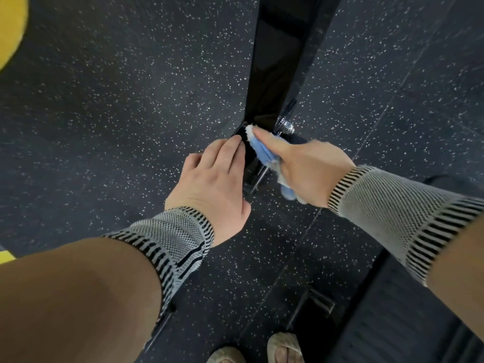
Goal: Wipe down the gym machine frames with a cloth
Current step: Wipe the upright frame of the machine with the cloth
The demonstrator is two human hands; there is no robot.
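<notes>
- The right hand had a blue and white cloth bunched up in its curled fingers, with the index finger laid along the top, pressing the cloth's white tip against the black glossy frame.
- That spot was right at the base of the frame's upright beam, just beside a shiny bolt.
- The rest of the cloth hung out under the palm, well clear of the floor.
- The left hand was resting flat on the lower black part of the frame, just left of the cloth, fingers straight and pressed together.
- Both wrists had grey striped knit sleeves.
- Speckled dark rubber floor all around, a yellow thing in the top left corner.
- Sandalled toes poked in at the bottom edge.
</notes>
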